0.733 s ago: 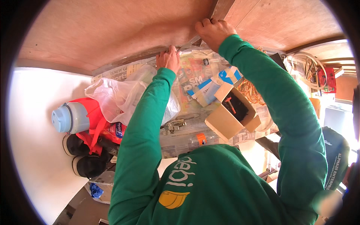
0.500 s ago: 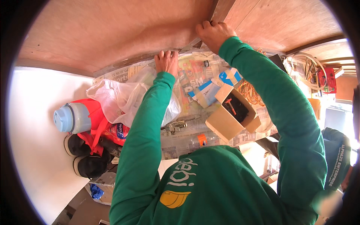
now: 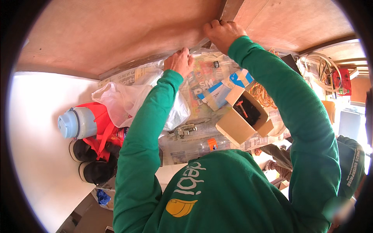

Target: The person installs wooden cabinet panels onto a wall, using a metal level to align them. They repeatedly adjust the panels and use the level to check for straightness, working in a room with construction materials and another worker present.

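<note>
My left hand (image 3: 179, 62) is at the bottom rail (image 3: 136, 62) of the plywood panel (image 3: 116, 35), fingers curled; what they hold is hidden. My right hand (image 3: 223, 35), higher up, has its fingers bent round the wooden batten (image 3: 227, 9) at the panel joint. Below them, newspaper (image 3: 178, 155) covers the surface, with a white plastic bag (image 3: 118, 101), metal tools (image 3: 182, 131), a blue-and-white packet (image 3: 215, 97), a small dark cap (image 3: 216, 64) and an open cardboard box (image 3: 235, 130) containing an orange-handled tool (image 3: 241, 108).
At left are a blue-lidded container (image 3: 69, 125), red bag (image 3: 99, 116) and black shoes (image 3: 95, 171) beside a white panel (image 3: 46, 147). At right are coiled strips (image 3: 318, 81), tangled cord (image 3: 260, 95), a red case (image 3: 344, 81) and a co-worker (image 3: 347, 167) in dark green.
My left hand has dipped slightly, then shifted up and right, its fingers curling more. My right hand stays at the batten. More of the co-worker's legs now shows at the right.
</note>
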